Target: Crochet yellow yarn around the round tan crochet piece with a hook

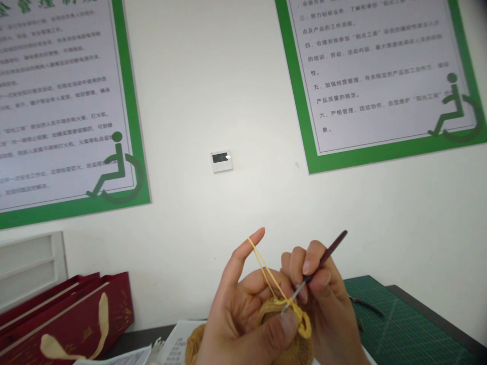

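knitted piece (299, 349) (mustard) beneath left thumb (272, 335); hook (335, 246) between right fingers (315, 255).

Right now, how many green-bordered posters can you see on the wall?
2: the left poster hangs at the picture's upper left, the right poster at its upper right. Both run past the frame, so others may be out of view.

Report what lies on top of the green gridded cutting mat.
On the green gridded mat, a thin, dark, curved object shows, with something small and blurred below it. The right hand covers part of the mat; anything there is hidden.
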Tool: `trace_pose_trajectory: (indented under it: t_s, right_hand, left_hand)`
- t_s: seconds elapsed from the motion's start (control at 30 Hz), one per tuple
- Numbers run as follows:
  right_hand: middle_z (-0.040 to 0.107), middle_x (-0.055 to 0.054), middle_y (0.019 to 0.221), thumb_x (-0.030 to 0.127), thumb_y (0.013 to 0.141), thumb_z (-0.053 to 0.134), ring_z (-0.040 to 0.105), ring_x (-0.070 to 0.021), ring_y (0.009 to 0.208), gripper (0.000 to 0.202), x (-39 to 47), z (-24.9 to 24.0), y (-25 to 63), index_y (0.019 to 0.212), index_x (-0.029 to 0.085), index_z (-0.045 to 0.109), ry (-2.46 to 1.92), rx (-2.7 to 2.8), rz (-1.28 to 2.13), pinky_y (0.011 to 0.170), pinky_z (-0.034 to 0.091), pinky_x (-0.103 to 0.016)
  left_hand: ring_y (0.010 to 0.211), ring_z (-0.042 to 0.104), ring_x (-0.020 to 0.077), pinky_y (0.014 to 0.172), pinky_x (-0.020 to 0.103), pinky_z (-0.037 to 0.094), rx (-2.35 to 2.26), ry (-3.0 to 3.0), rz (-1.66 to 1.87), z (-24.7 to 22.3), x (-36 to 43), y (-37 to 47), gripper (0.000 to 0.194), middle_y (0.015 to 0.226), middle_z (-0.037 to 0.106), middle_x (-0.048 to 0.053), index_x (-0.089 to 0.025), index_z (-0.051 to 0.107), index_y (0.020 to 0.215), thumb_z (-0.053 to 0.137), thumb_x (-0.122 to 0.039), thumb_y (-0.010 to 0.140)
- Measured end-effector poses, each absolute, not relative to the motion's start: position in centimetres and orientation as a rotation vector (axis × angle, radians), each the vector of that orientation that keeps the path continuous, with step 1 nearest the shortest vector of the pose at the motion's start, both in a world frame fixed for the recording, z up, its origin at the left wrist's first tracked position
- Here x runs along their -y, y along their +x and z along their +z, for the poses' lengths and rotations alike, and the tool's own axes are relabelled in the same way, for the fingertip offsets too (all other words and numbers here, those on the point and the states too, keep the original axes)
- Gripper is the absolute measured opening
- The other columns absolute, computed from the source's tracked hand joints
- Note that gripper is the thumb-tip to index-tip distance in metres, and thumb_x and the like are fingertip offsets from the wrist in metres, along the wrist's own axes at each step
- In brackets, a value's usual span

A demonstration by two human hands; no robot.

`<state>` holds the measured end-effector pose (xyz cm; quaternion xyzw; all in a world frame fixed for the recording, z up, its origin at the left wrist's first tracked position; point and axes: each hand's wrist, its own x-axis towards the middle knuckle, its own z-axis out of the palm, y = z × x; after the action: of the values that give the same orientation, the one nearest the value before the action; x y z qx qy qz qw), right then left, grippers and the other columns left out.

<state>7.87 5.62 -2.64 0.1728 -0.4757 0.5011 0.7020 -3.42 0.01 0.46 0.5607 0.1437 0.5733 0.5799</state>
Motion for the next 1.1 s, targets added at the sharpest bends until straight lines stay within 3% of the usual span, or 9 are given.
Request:
trace_pose_trajectory:
  t_s: [0.1, 0.27, 0.53, 0.77, 0.93, 1.1]
  right_hand:
    - [0.046, 0.005, 0.067, 0.046, 0.096, 0.067, 0.039, -0.0112, 0.060, 0.022, -5.4, -2.7, 8.0, 0.086, 0.027, 0.062, 0.369, 1.036, 1.242, 0.059, 0.039, -0.022]
    - [0.046, 0.005, 0.067, 0.042, 0.100, 0.060, 0.034, -0.0099, 0.055, 0.019, -5.4, -2.7, 8.5, 0.089, 0.027, 0.062, 0.389, 1.034, 1.334, 0.052, 0.036, -0.020]
    - [0.046, 0.006, 0.067, 0.044, 0.102, 0.056, 0.030, -0.0095, 0.054, 0.021, -5.6, -3.0, 9.0, 0.090, 0.027, 0.058, 0.351, 1.079, 1.270, 0.051, 0.030, -0.021]
    - [0.036, 0.008, 0.061, 0.043, 0.102, 0.055, 0.021, -0.0081, 0.049, 0.025, -5.0, -2.3, 9.7, 0.085, 0.024, 0.057, 0.278, 1.056, 1.339, 0.047, 0.018, -0.023]
    - [0.038, 0.009, 0.058, 0.036, 0.101, 0.058, 0.018, -0.0061, 0.047, 0.025, -4.9, -2.0, 9.8, 0.081, 0.021, 0.058, 0.190, 1.019, 1.419, 0.046, 0.019, -0.020]
    - [0.044, 0.008, 0.060, 0.043, 0.098, 0.065, 0.028, -0.0062, 0.050, 0.028, -5.1, -1.9, 9.7, 0.080, 0.021, 0.058, 0.129, 1.078, 1.459, 0.050, 0.028, -0.019]
  left_hand:
    - [0.072, 0.065, 0.0125, 0.062, 0.024, 0.045, -0.300, 1.315, 1.307, 0.4, -0.2, -3.6, 0.088, 0.094, 0.074, 0.004, -0.043, 0.045, 0.153, 0.083, -0.010, 0.081]
    - [0.076, 0.066, 0.0134, 0.065, 0.024, 0.045, -0.252, 1.326, 1.270, 0.3, -0.5, -3.7, 0.086, 0.094, 0.073, 0.004, -0.041, 0.049, 0.152, 0.084, -0.008, 0.080]
    - [0.077, 0.066, 0.0151, 0.065, 0.024, 0.045, -0.259, 1.323, 1.224, 0.4, -0.7, -3.7, 0.087, 0.093, 0.072, 0.003, -0.040, 0.048, 0.152, 0.087, -0.014, 0.078]
    - [0.073, 0.065, 0.0159, 0.062, 0.024, 0.044, -0.305, 1.291, 1.176, 0.8, -0.1, -3.4, 0.082, 0.086, 0.071, 0.004, -0.034, 0.055, 0.148, 0.086, -0.011, 0.075]
    - [0.074, 0.064, 0.0141, 0.063, 0.023, 0.046, -0.386, 1.263, 1.255, 1.0, 0.3, -3.2, 0.071, 0.086, 0.070, 0.003, -0.031, 0.065, 0.138, 0.086, -0.009, 0.074]
    - [0.076, 0.067, 0.0137, 0.065, 0.021, 0.050, -0.433, 1.367, 1.446, 0.6, 0.1, -2.9, 0.064, 0.085, 0.073, 0.002, -0.032, 0.065, 0.136, 0.088, -0.016, 0.078]
